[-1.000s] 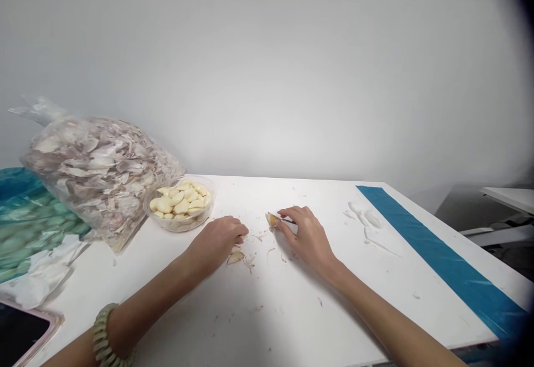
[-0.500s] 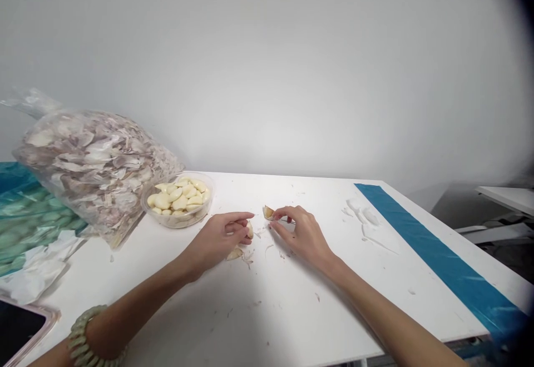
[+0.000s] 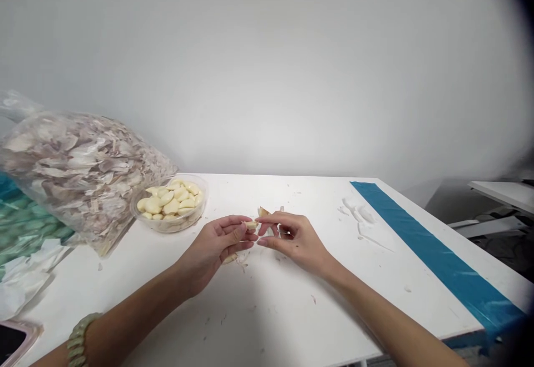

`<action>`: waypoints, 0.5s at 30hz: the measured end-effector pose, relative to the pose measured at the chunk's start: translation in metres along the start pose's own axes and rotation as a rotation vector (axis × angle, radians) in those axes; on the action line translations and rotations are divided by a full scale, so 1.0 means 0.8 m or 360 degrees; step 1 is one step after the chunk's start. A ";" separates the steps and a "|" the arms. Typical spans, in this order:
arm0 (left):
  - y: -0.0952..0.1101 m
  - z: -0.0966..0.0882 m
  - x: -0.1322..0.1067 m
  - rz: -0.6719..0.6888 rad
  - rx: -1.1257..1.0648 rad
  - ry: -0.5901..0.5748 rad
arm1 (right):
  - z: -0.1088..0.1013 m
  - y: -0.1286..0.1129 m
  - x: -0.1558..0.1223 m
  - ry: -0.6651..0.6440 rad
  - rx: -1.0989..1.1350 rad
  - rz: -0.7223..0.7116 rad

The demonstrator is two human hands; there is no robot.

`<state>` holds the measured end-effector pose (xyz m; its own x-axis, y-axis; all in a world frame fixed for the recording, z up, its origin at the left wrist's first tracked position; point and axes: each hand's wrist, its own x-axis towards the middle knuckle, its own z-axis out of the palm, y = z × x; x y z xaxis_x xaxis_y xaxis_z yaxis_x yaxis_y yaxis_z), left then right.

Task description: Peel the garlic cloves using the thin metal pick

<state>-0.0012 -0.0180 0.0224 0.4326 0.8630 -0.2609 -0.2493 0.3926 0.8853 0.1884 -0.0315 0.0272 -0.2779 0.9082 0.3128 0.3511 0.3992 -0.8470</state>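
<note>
Pinching a garlic clove [image 3: 251,224]

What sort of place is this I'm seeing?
Looks like a plain indoor food-prep workspace: a white table strewn with skins, a clear bowl of peeled garlic cloves, and a plastic bag of garlic peels.

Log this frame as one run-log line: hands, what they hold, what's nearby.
left hand: holds garlic clove | right hand: fingers at clove | nearby: bowl of peeled cloves, bag of skins
</note>
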 end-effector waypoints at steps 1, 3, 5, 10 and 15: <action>-0.001 0.000 0.000 -0.0002 0.0001 0.0008 | -0.001 -0.001 0.000 0.0012 0.0032 -0.0001; -0.004 -0.001 0.001 -0.0009 0.0011 0.0026 | -0.002 -0.001 0.000 0.0040 0.0078 -0.0005; -0.006 -0.001 0.002 -0.0007 0.0022 0.0016 | -0.002 0.000 0.000 0.0058 0.0067 -0.0035; -0.009 -0.002 0.004 0.0011 0.0038 -0.0015 | -0.002 0.003 0.000 0.0104 -0.0020 -0.0096; -0.010 0.001 0.001 0.0006 0.0053 -0.0113 | 0.000 0.002 -0.001 0.0062 0.0053 -0.0158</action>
<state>0.0017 -0.0205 0.0154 0.4927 0.8391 -0.2306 -0.2223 0.3776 0.8989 0.1892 -0.0319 0.0253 -0.2749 0.8688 0.4119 0.2936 0.4838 -0.8245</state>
